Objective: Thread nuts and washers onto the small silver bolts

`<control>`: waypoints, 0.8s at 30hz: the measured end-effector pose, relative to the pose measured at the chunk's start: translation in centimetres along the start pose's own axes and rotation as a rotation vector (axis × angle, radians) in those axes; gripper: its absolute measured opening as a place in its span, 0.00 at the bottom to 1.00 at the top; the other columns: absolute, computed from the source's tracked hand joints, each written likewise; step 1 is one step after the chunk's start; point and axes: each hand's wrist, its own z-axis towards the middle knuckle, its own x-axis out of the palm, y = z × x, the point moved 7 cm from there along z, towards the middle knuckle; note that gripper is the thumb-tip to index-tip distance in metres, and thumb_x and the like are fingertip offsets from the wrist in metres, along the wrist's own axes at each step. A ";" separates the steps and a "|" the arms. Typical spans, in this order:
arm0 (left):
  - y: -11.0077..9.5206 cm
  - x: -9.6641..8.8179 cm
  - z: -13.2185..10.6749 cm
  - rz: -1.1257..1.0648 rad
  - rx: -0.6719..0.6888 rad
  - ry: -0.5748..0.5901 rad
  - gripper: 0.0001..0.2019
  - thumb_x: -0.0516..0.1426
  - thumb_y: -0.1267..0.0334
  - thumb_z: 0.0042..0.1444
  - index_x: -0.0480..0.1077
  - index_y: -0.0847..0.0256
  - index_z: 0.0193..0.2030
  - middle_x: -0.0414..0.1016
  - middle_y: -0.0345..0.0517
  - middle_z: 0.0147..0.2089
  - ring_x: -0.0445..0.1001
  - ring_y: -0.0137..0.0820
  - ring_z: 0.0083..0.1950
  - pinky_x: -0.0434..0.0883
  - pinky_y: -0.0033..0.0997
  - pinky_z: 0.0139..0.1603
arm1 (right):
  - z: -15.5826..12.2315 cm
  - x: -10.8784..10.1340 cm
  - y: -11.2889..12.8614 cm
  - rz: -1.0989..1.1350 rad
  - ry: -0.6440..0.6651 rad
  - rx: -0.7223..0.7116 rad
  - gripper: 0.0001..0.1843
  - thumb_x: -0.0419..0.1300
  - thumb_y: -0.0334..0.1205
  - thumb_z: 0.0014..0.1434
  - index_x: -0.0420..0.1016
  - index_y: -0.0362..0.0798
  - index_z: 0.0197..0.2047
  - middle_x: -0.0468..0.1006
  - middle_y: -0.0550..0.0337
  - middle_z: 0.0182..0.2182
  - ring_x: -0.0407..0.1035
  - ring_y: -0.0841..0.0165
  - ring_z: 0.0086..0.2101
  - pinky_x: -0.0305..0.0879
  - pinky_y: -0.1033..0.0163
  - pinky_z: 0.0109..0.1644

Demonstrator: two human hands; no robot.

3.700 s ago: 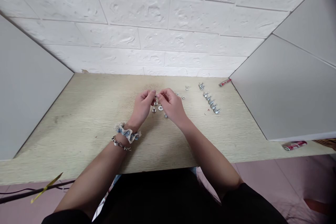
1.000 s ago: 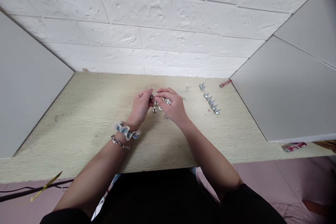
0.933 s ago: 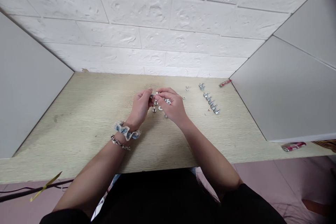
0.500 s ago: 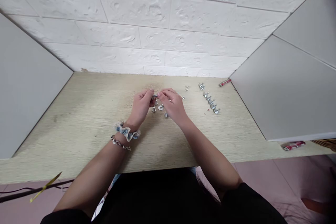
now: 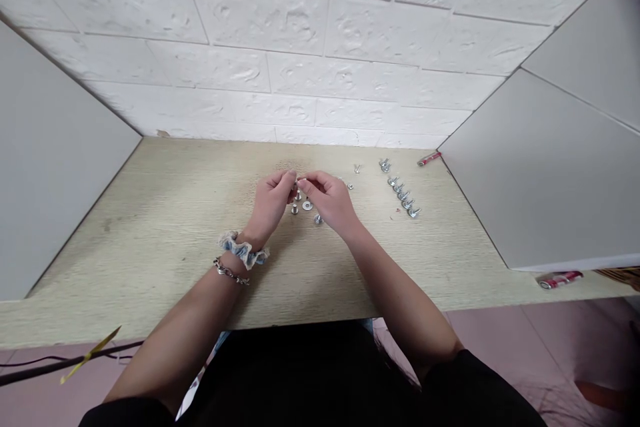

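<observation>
My left hand (image 5: 273, 198) is closed in a pinch on a small silver bolt (image 5: 295, 184), which is mostly hidden by the fingertips. Right beside it, the thumb and fingers of my right hand (image 5: 330, 200) pinch together at the bolt's other end; whatever they hold there is covered. Just below the fingers, a bolt (image 5: 295, 209) stands on the table, with another bolt (image 5: 299, 196) behind it. A flat washer (image 5: 307, 205) lies near my right thumb. Close under my right palm is a bolt with a washer (image 5: 319, 219).
A slanting row of bolts with washers (image 5: 403, 195) lies to the right on the wooden table (image 5: 200, 227). Small screws (image 5: 357, 169) and a nut (image 5: 351, 186) sit nearer. Red batteries (image 5: 429, 159) (image 5: 560, 279) lie by the right panel (image 5: 550, 180). A white brick wall (image 5: 295, 73) stands behind.
My fingertips have closed in and turned a little, so less of the bolt shows between them. The loose pieces on the table have stayed put.
</observation>
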 end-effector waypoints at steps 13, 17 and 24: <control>0.7 0.1 0.2 -0.189 -0.093 0.003 0.14 0.55 0.61 0.51 0.62 0.63 0.18 0.58 0.36 0.16 0.57 0.21 0.19 0.56 0.22 0.20 | -0.3 0.0 1.8 -0.078 -0.065 -0.269 0.10 0.56 0.30 0.53 0.77 0.51 0.34 0.76 0.61 0.36 0.70 0.72 0.37 0.70 0.64 0.41; 0.6 0.3 0.0 -0.206 -0.140 0.015 0.14 0.55 0.61 0.50 0.60 0.63 0.17 0.58 0.36 0.16 0.56 0.21 0.18 0.54 0.22 0.19 | -0.6 -0.2 2.5 -0.091 -0.101 -0.330 0.10 0.56 0.29 0.52 0.76 0.50 0.29 0.76 0.61 0.34 0.71 0.72 0.37 0.70 0.64 0.40; 0.7 0.3 0.0 -0.230 -0.153 0.010 0.15 0.55 0.61 0.51 0.60 0.63 0.17 0.58 0.36 0.16 0.56 0.20 0.18 0.55 0.21 0.19 | -0.6 -0.1 1.9 0.000 -0.045 -0.242 0.04 0.60 0.33 0.50 0.76 0.50 0.30 0.74 0.60 0.41 0.71 0.71 0.40 0.72 0.62 0.44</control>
